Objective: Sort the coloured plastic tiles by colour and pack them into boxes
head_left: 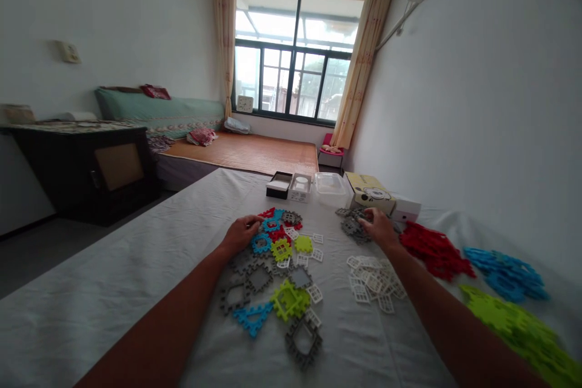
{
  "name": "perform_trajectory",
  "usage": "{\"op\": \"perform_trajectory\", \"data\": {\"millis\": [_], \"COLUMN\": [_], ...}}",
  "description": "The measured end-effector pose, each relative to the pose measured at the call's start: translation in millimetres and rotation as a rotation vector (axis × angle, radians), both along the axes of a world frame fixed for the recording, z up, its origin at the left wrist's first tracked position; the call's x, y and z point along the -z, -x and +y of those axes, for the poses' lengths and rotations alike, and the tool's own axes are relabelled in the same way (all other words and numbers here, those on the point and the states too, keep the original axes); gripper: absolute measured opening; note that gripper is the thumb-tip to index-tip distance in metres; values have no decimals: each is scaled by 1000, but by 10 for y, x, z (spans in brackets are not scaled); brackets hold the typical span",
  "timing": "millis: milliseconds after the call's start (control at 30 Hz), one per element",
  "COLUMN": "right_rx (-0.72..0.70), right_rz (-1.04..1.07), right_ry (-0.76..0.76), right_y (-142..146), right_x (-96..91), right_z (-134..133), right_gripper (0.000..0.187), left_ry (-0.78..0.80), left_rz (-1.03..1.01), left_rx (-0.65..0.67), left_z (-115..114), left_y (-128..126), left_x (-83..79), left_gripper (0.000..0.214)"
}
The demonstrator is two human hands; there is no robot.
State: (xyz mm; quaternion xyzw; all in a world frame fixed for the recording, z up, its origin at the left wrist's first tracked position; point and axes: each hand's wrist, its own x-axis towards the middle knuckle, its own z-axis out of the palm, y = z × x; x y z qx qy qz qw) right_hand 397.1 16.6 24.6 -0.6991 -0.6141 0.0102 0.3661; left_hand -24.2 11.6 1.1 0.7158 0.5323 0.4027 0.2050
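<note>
My left hand (pixel 244 234) rests at the left side of a mixed group of interlocking plastic building pieces, its fingers curled together beside a blue piece (pixel 260 244); what they hold, if anything, is hidden. Over at the grey pile (pixel 353 227), my right hand (pixel 380 228) has its thumb and fingers closed on a grey building piece (pixel 362 218). The mixed group includes a lime green window piece (pixel 281 250), red pieces (pixel 276 234), grey frames (pixel 259 279), a blue triangle (pixel 253 317) and small white lattice windows (pixel 314 293).
Right of the group lie piles of white lattice windows (pixel 375 279), red pieces (pixel 431 250), blue pieces (pixel 504 273) and green pieces (pixel 513 321). Behind stand a black box (pixel 279 185), a white box (pixel 300 188), a clear plastic tub (pixel 330 185) and a yellow carton (pixel 369 191).
</note>
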Motion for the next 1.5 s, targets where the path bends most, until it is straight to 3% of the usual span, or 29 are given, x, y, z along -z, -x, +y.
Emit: {"op": "perform_trajectory", "data": {"millis": [67, 133, 300, 400, 600, 767, 833, 967, 1067, 1133, 1233, 1400, 1500], "right_rx": [-2, -140, -928, -1176, -1056, -757, -596, -248, -155, -122, -165, -593, -657], "right_rz": [-32, -55, -88, -223, -349, -256, -166, -98, -131, -163, -224, -285, -350], "right_ry": [-80, -82, 268, 304, 208, -55, -83, 9, 23, 7, -29, 112, 143], "right_y": [170, 442, 1236, 1451, 1522, 1442, 1247, 643, 269, 174, 309, 990, 1330], "right_x": [-31, -82, -230, -274, -224, -237, -230, -180, -157, -150, -130, -44, 10], "right_z": [-46, -182, -767, -1000, -1113, -984, -767, -237, -12, 23, -47, -315, -436], "right_gripper": [32, 26, 24, 38, 27, 28, 27, 23, 19, 19, 20, 19, 25], "left_ry": [3, 5, 11, 13, -2, 2, 4, 6, 5, 5, 6, 16, 24], "left_rz": [3, 3, 3, 11, 32, 59, 51, 38, 38, 36, 32, 35, 40], "left_rx": [3, 10, 14, 22, 17, 8, 12, 21, 16, 11, 4, -2, -4], "left_z": [9, 20, 40, 42, 12, -1, 3, 16, 27, 32, 28, 8, -2], "left_y": [-2, -5, -3, 8, -1, -7, -4, 0, 3, 4, -2, -14, -15], "left_x": [13, 28, 60, 73, 34, 16, 22, 36, 46, 51, 47, 23, 15], "left_gripper": [39, 39, 37, 37, 37, 38, 37, 36, 36, 35, 34, 34, 35]}}
